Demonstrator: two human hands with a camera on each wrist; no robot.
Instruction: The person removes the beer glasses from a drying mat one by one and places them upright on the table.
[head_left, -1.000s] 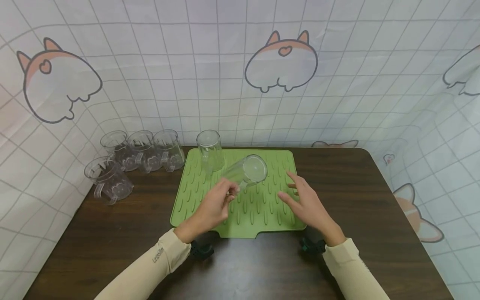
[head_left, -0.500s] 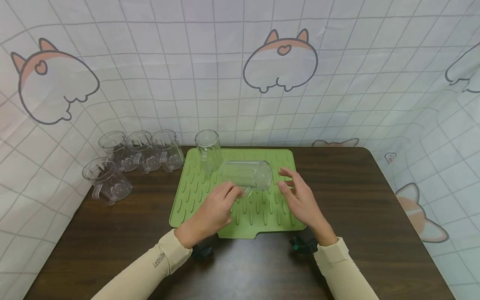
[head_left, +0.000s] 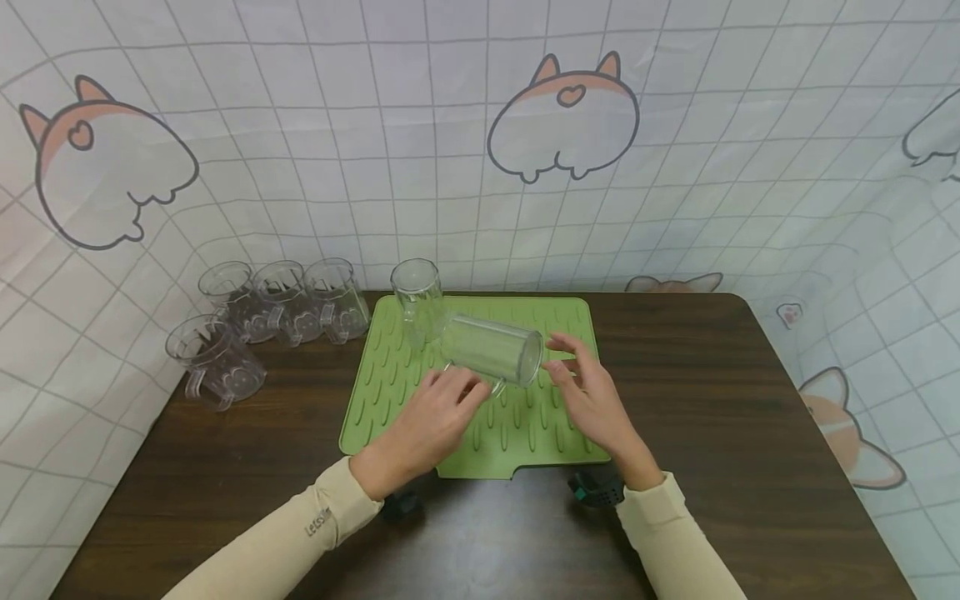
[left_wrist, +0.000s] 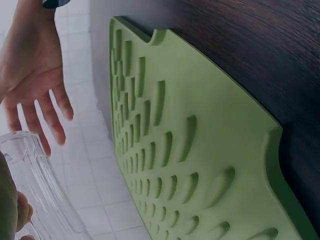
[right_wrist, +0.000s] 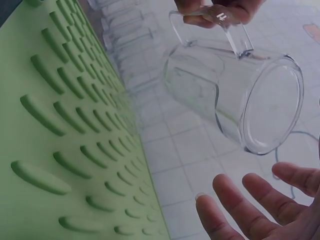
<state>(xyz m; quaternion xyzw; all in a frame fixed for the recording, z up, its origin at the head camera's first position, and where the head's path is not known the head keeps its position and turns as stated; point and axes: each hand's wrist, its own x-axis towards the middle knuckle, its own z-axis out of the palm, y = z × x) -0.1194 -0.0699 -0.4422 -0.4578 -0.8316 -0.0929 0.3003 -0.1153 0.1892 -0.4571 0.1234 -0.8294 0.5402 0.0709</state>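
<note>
A clear mug [head_left: 495,348] lies tilted on its side in the air above the green ribbed mat [head_left: 476,467]. My left hand [head_left: 423,425] grips it by the handle, which shows pinched in curled fingers in the right wrist view. One round end of the mug points toward my right hand [head_left: 592,400]. That hand has its fingers spread and relaxed, close to the round end; the right wrist view shows a gap between the fingertips and the mug [right_wrist: 230,100]. Another clear mug [head_left: 420,292] stands at the mat's back left corner.
Several clear mugs stand on the dark wooden table [head_left: 247,475] left of the mat, among them a front mug [head_left: 225,362] and a back mug [head_left: 341,304]. A white gridded cloth [head_left: 337,167] with cartoon animal prints hangs behind and beside the table.
My left hand has turned the mug from slanting up to the right, through level, to slanting slightly down. My right hand has moved left, closer to its round end.
</note>
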